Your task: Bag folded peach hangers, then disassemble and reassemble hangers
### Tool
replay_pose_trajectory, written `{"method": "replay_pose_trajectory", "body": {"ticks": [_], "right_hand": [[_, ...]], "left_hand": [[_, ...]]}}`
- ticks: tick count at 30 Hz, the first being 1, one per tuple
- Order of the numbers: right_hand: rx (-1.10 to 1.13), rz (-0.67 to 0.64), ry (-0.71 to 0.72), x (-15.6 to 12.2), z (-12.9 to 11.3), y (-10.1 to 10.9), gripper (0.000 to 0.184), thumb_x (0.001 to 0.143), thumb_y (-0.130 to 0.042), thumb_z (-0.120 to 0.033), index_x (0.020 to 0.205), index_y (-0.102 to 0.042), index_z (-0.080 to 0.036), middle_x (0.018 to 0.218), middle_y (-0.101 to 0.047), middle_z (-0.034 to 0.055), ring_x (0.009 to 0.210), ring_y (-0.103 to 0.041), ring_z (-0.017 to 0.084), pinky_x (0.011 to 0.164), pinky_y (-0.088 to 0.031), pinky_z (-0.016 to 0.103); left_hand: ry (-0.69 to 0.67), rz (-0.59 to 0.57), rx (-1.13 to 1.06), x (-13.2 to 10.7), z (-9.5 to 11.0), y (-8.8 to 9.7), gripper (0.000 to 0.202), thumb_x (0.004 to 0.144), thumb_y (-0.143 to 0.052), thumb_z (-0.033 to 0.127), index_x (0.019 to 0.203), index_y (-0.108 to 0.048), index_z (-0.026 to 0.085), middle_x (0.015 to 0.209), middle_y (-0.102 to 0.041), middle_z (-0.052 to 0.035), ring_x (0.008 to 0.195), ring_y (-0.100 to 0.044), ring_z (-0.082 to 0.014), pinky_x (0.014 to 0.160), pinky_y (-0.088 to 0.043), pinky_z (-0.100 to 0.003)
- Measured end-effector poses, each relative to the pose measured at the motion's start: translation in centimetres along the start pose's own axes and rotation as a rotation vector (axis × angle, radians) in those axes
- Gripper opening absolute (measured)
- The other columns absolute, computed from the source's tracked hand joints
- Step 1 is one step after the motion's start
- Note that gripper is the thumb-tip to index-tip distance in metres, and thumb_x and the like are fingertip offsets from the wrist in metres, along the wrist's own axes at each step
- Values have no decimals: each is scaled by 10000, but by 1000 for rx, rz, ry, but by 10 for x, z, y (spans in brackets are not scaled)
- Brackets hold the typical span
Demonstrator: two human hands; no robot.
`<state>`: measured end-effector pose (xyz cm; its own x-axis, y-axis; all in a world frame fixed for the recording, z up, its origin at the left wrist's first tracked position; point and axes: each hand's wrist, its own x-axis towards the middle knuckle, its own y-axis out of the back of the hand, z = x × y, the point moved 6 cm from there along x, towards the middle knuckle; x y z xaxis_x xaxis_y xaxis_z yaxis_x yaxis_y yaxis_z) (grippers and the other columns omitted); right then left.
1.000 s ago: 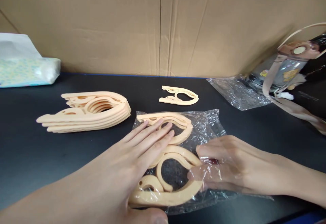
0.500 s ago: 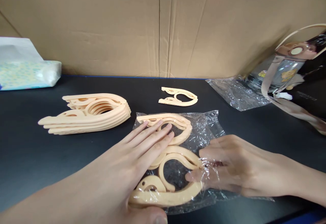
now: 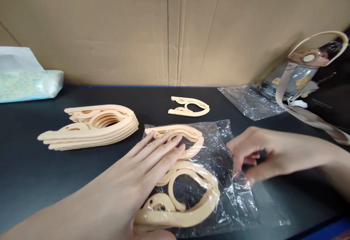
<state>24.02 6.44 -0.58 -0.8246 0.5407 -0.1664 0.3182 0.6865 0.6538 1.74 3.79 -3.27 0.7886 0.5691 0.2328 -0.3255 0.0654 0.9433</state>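
Observation:
A clear plastic bag [image 3: 216,138] lies on the black table with two cream folding hangers inside: the upper hanger [image 3: 188,128] and the larger-looking lower hanger [image 3: 191,218]. My left hand [image 3: 144,178] rests flat across the bag, fingers stretched out and hiding parts of both hangers. At the bag's right edge, my right hand [image 3: 262,156] has its thumb and fingers curled around the loose plastic, outside the bag. Farther back, a single folding hanger [image 3: 193,113] lies bare. To the left sits a neat stack of folding hangers [image 3: 115,136].
A tissue pack [image 3: 32,83] stands at the far left. Another flat clear bag [image 3: 246,101] lies at the back right, beside a tinted water bottle [image 3: 295,76] with a strap [image 3: 306,120]. A cardboard wall [image 3: 109,32] closes off the table's back.
My right hand has come out of the bag to its right side and now pinches the plastic there. My left hand stays on the bag. The view has shifted slightly.

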Motion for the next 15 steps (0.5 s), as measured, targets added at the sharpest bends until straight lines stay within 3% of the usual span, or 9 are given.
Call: {"method": "replay_pose_trajectory", "body": {"ticks": [4,6,8,11,13,15], "right_hand": [[-182,457,-54,-2,15,51,240,923,-644,-409,895,-738,-190,753,-663,2,649,-577,114,593,-416,237],[-357,613,-72,5,21,66,280,927,-622,-445,978,-726,-191,842,-684,28,721,-603,148,654,-450,272],[-503,619,-86,22,28,72,351,916,-622,-479,1098,-698,-188,1016,-702,68,875,-642,204,774,-491,332],[-607,546,-141,51,41,74,600,860,-657,-565,1320,-583,-187,1304,-635,117,1156,-609,298,965,-477,441],[-619,509,-179,65,50,73,755,818,-684,-603,1408,-499,-170,1394,-581,139,1236,-572,324,1021,-458,468],[-630,480,-206,76,55,71,789,819,-683,-585,1440,-455,-154,1392,-582,150,1227,-581,326,1023,-461,471]], "left_hand": [[-5,-3,23,1,0,-1,1085,761,-664,678,1590,-107,253,1640,-262,-35,1498,-243,-300,1251,-140,-453],[-4,-3,28,1,-1,0,1076,774,-646,685,1590,-95,251,1643,-253,-31,1501,-237,-288,1255,-119,-446],[-5,4,30,1,-2,1,1046,787,-643,681,1587,-109,271,1648,-240,-19,1502,-240,-280,1253,-138,-442],[-10,26,9,0,-3,3,962,834,-571,718,1582,-132,301,1645,-252,-13,1499,-250,-279,1243,-180,-457],[-8,38,-5,0,-4,4,895,886,-469,739,1583,-120,301,1642,-261,-19,1502,-241,-279,1239,-186,-471],[3,43,-5,-1,-4,4,861,913,-408,742,1585,-102,300,1644,-256,-17,1507,-224,-268,1240,-182,-467]]}}
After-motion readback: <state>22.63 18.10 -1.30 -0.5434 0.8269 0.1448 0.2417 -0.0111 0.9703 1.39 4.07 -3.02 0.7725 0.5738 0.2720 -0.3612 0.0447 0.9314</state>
